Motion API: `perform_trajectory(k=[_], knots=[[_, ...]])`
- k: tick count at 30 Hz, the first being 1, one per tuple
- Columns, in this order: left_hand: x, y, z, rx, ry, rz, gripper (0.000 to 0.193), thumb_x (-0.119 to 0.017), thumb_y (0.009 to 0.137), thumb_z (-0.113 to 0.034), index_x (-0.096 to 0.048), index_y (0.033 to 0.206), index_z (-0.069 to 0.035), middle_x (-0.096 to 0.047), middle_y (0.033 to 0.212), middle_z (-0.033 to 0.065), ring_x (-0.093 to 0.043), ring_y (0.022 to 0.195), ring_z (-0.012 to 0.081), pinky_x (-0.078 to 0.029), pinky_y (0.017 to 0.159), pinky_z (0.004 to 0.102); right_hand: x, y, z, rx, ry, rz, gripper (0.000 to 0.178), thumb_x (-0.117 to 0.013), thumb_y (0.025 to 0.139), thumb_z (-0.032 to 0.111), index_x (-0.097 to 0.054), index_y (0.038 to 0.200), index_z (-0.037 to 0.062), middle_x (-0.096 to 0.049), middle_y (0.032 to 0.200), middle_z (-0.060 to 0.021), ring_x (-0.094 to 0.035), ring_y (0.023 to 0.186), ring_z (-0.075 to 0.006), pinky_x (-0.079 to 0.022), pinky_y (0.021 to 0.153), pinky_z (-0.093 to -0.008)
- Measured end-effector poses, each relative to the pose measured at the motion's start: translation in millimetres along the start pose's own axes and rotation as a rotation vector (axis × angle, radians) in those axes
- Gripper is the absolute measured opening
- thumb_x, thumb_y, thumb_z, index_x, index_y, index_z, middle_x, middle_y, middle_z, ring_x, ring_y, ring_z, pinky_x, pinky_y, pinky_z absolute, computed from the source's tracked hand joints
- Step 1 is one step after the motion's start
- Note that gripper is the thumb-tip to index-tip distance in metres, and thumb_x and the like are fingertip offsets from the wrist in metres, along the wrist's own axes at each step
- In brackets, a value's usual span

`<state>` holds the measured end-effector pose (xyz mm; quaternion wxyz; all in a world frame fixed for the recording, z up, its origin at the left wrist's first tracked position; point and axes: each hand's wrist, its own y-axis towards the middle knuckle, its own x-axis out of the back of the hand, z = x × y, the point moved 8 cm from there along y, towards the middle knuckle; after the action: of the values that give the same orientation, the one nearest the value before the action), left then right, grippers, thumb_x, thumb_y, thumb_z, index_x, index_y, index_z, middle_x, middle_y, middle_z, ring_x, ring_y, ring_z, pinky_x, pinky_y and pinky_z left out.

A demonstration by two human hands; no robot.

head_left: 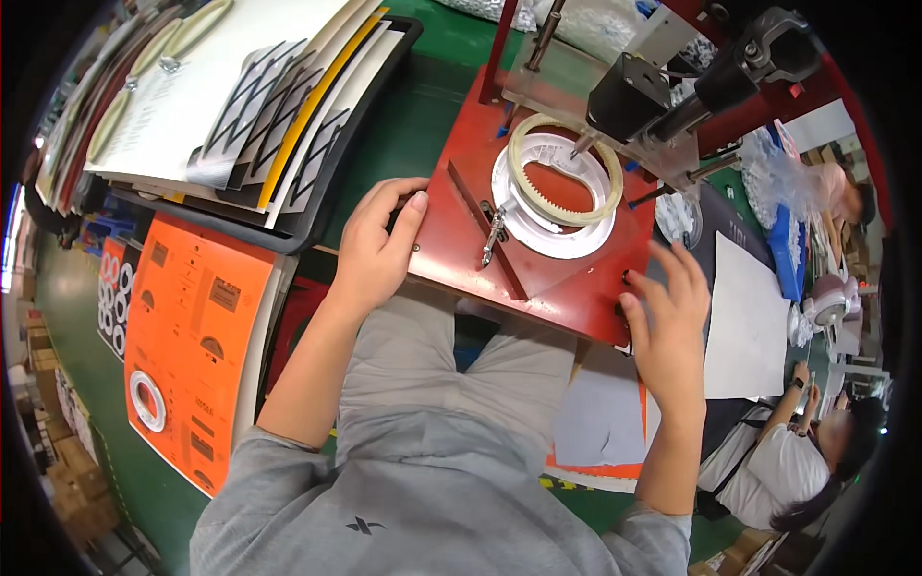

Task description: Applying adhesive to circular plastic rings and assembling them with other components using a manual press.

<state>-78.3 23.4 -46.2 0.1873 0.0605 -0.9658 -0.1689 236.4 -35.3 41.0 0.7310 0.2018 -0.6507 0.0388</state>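
Observation:
A red machine base plate [451, 250] lies tilted in front of me. A white plastic ring [576, 242] sits on it, and a cream toothed ring [607, 206] lies on top of the white one. A metal toggle clamp [493, 237] is fixed beside them on a dark red bar [471, 206]. My left hand [376, 250] rests at the plate's left edge, thumb and forefinger apart, holding nothing. Against the right edge, my right hand [675, 322] has its fingers spread, its thumb beside small black buttons [622, 309].
A black motor block [629, 96] and a clear plate [557, 82] hang above the rings. To the left, a black tray [322, 182] holds stacked sheets; orange printed board [197, 336] stands below. White sheet [749, 317] lies right. Another person [783, 466] sits at lower right.

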Motion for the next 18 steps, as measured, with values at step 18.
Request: perform_trajectory(k=[18], knots=[[-20.8, 24.5, -116.0, -0.617, 0.231, 0.094, 0.023, -0.081, 0.081, -0.002, -0.076, 0.102, -0.005, -0.067, 0.105, 0.0085, -0.063, 0.098, 0.0290, -0.051, 0.086, 0.0384, -0.4, 57.2, 24.1, 0.145, 0.319, -0.304, 0.029, -0.072, 0.092, 0.002, -0.072, 0.120, 0.0032, -0.069, 0.131, -0.0130, -0.063, 0.124, -0.0353, -0.048, 0.106, -0.0440]])
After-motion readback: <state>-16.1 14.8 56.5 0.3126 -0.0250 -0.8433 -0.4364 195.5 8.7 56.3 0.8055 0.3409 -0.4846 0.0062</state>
